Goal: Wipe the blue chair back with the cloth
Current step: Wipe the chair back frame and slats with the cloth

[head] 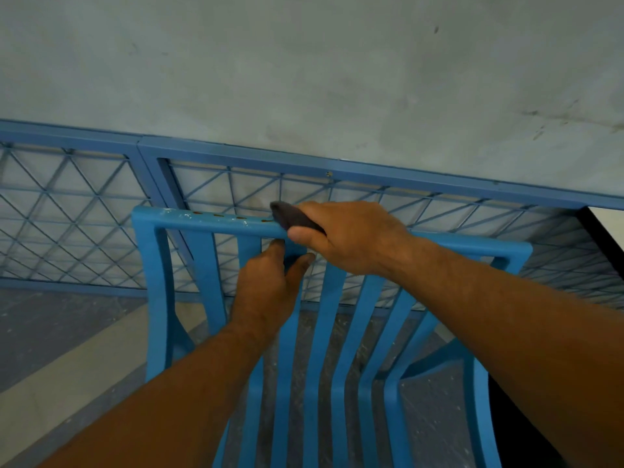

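Note:
The blue plastic chair (206, 271) stands right in front of me, its slatted back filling the lower middle. Small spots and white flecks mark the left part of its top rail. My right hand (351, 238) presses a dark grey cloth (291, 216) onto the middle of that top rail, fingers closed over the cloth. My left hand (270, 285) grips one of the middle slats just below the rail, thumb on one side and fingers on the other.
A blue metal railing with diamond mesh (77, 211) runs behind the chair, close to its top rail. Beyond it is a stained grey wall (337, 79). A speckled floor with a pale strip (67, 363) lies to the lower left.

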A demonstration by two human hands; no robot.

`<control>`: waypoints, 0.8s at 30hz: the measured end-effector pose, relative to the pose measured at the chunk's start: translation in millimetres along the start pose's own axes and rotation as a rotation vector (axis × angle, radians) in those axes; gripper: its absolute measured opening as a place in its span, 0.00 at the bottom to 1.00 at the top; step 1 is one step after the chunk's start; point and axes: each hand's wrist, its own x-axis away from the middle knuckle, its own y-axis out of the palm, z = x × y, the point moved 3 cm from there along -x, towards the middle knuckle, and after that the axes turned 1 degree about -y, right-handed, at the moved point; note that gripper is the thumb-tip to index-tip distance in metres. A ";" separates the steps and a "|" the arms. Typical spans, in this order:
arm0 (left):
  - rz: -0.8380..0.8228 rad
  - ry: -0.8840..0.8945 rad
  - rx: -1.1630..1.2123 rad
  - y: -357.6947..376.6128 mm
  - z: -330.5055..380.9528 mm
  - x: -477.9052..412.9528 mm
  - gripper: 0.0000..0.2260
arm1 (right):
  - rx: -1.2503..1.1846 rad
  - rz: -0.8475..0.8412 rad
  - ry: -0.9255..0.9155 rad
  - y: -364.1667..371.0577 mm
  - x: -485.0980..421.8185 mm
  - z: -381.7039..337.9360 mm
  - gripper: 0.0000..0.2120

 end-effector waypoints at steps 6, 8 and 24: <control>0.004 0.004 0.001 0.6 -0.8 0.6 0.15 | 0.039 0.235 0.148 3.6 2.4 -11.5 0.20; -0.007 0.002 -0.002 -0.6 0.1 -0.1 0.14 | -0.021 0.251 0.110 4.5 10.9 -8.6 0.18; 0.126 -0.065 -0.224 -67.3 -51.4 18.1 0.15 | -0.045 0.033 0.208 -2.4 -0.2 -10.4 0.22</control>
